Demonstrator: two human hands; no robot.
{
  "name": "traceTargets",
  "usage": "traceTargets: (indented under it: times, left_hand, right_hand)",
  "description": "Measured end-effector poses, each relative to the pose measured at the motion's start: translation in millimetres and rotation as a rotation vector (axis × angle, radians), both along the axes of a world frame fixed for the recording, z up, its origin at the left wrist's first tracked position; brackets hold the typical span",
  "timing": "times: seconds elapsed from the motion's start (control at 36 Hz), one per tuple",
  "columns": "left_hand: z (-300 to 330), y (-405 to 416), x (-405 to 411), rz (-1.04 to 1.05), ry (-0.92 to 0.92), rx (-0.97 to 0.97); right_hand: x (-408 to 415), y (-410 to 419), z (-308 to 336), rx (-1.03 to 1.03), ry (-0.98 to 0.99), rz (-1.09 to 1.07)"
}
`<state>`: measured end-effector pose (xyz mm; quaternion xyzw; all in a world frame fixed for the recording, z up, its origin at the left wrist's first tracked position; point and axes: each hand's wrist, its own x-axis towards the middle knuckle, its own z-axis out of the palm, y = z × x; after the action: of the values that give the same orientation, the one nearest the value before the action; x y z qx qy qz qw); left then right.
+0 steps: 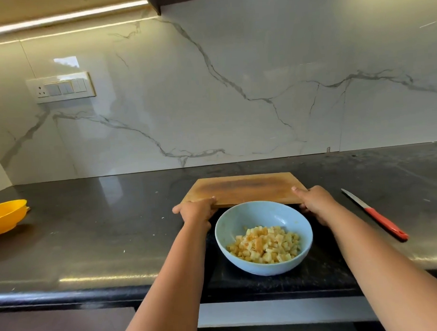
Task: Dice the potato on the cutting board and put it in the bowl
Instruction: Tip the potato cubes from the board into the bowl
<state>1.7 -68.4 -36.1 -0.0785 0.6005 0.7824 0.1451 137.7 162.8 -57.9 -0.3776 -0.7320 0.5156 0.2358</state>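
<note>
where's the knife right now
In the head view the red-handled knife lies flat on the dark countertop at the right, apart from the right hand that grips the cutting board.

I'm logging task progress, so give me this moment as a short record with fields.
board: bare wooden cutting board, near edge over the bowl
bowl: pale blue round bowl holding diced potato cubes
left hand: grips board's near left corner
right hand: grips board's near right corner
knife: red-handled knife lying on dark countertop, right
</note>
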Motion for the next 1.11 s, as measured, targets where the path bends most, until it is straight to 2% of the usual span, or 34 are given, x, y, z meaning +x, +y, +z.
traceTargets:
  times: [0.08,0.17,0.39,0.47,0.53,0.58,0.67,0.75,0.83,0.92,1.03,1.11]
  left_hand:
    - [-0.3,-7.7,5.9,-0.012,0.012,-0.175]
    - [-3.2,-15.7,7.6,0.008,0.186,-0.566]
    - [-6.2,-22.6,14.8,-0.017,0.334,-0.980]
    - [-8.5,-24.1,19.4,-0.048,0.435,-1.190]
    - [-9.9,-21.9,24.2,-0.039,0.507,-1.253]
    - [-10.7,-19.0,26.3,-0.016,0.547,-1.187]
    - [-10.4,-20.3,31.1,0.025,0.606,-0.990]
    - [-14.2,-27.4,42.3,0.058,0.657,-0.664]
    - [-19.0,-35.0,62.1,0.086,0.624,-0.315]
    - [-14.8,-38.2,87.1,0.104,0.508,-0.106]
    - [-10.9,-33.0,114.1,-0.007,0.366,-0.023]
    - [-17.2,-26.7,122.7,-0.082,0.239,-0.004]
  right_hand:
    - [2.8,-2.8,3.3,0.155,-0.128,-0.029]
    - [3.6,-4.1,7.2,0.290,-0.232,-0.036]
    - [11.1,-10.9,8.3,0.477,-0.295,-0.079]
    - [13.2,-14.7,10.8,0.698,-0.419,-0.116]
    - [14.9,-19.2,12.7,0.789,-0.401,-0.149]
    - [15.2,-26.4,13.9,0.799,-0.287,-0.159]
    - [15.6,-37.3,13.7,0.758,-0.095,-0.156]
    - [22.5,-47.4,10.9,0.610,0.046,-0.136]
    - [37.2,-62.1,11.5,0.321,0.180,-0.155]
    - [49.0,-77.0,12.7,-0.163,0.440,-0.192]
    - [65.4,-99.4,11.4,-0.504,0.560,-0.142]
    - [72.8,-120.0,15.1,-0.610,0.593,-0.060]
